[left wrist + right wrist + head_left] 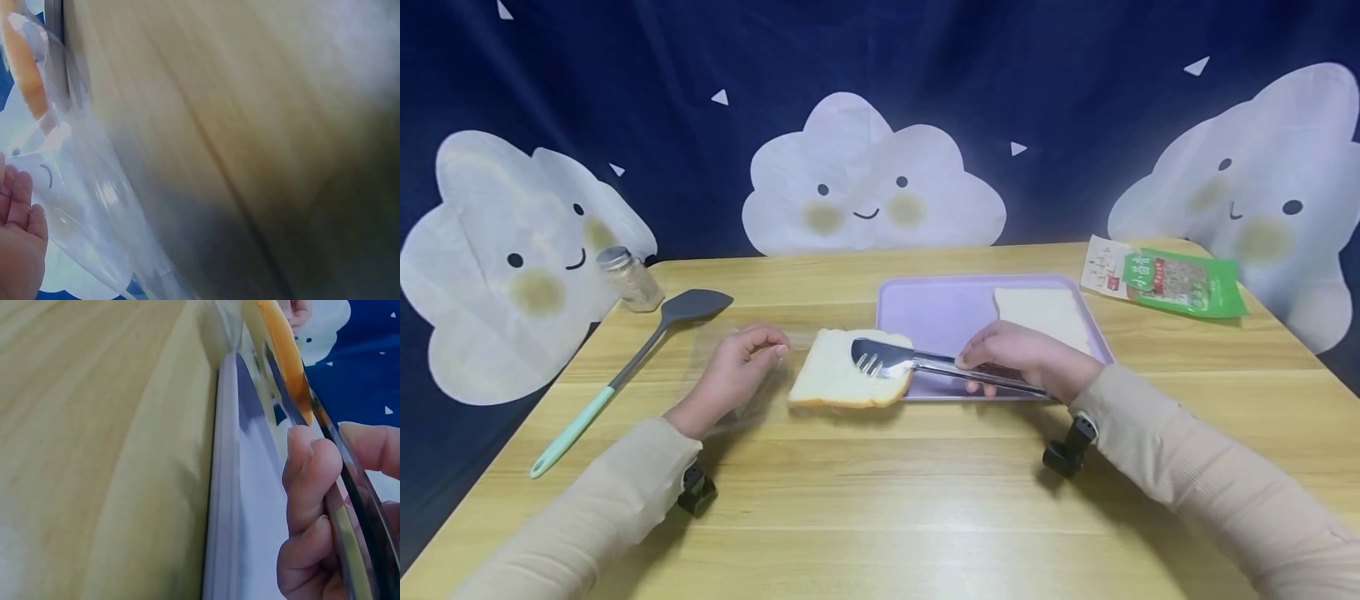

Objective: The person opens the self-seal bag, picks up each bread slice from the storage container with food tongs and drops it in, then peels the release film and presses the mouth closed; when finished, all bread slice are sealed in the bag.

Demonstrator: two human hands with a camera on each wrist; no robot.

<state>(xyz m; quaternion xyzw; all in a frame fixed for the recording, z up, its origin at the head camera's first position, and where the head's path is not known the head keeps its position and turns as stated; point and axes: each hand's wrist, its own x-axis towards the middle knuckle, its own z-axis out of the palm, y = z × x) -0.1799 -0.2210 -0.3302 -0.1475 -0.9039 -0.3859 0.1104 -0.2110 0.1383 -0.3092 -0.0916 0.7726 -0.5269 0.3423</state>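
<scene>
My right hand (1026, 354) holds a pair of metal tongs (940, 363), thumb on one side and fingers on the other. The tongs clamp a slice of white bread (831, 367), lifted level at the tray's left edge. In the right wrist view the slice's brown crust (289, 356) shows between the tong ends. Left of the slice, my left hand (733, 371) pinches a clear plastic bag (100, 187), which hangs beside the fingers in the left wrist view. Another bread slice (1045, 317) lies on the lilac tray (932, 304).
A grey spatula (692, 305) with a mint handle lies at the left. Behind it stands a glass jar (638, 287) with a metal lid. A green and white seasoning packet (1180, 279) lies at the back right. A dark blue curtain (1052, 75) hangs behind the table.
</scene>
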